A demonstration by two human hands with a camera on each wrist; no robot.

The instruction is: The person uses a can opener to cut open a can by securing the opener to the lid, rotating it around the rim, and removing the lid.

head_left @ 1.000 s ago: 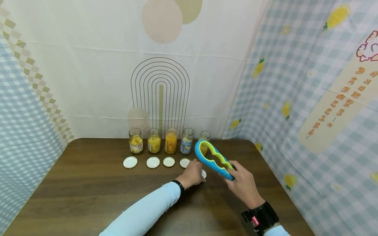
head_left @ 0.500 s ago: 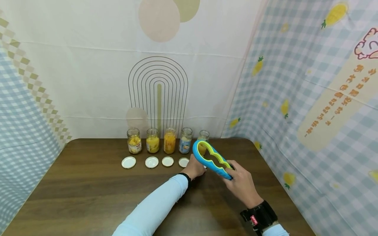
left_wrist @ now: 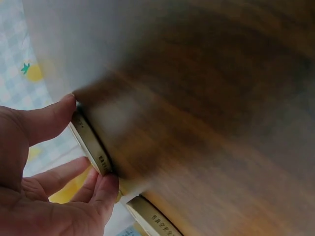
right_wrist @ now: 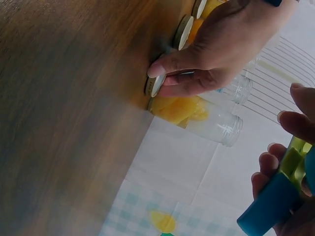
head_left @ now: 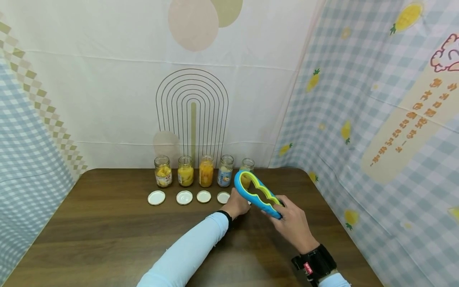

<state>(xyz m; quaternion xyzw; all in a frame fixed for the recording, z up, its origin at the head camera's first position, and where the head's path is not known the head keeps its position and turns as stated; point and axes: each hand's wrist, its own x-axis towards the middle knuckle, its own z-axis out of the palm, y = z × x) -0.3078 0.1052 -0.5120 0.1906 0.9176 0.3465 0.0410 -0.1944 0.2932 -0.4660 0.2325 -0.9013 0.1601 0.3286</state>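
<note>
My left hand [head_left: 237, 205] reaches to the tabletop in front of the rightmost jar. In the left wrist view, its thumb and fingers pinch the rim of a gold-sided jar lid [left_wrist: 91, 142] from both sides, low against the table. The right wrist view shows that lid's white inner face upward. Beyond it stands an uncapped glass jar [right_wrist: 189, 115] with yellow fruit pieces. My right hand [head_left: 294, 225] grips the handle end of a blue and green jar opener [head_left: 260, 204], raised above the table. The opener's loop overlaps the rightmost jar in the head view.
Several uncapped fruit jars [head_left: 206, 172] stand in a row along the table's back edge. White-faced lids [head_left: 184, 197] lie before them, one [head_left: 223, 197] close beside my left hand. A hanging cloth [head_left: 118, 99] rises behind the wooden table [head_left: 107, 239].
My left hand has moved slightly away from me and right, toward the rightmost jar, with the lid; it then stays still. The right hand keeps holding the jar opener in nearly the same place.
</note>
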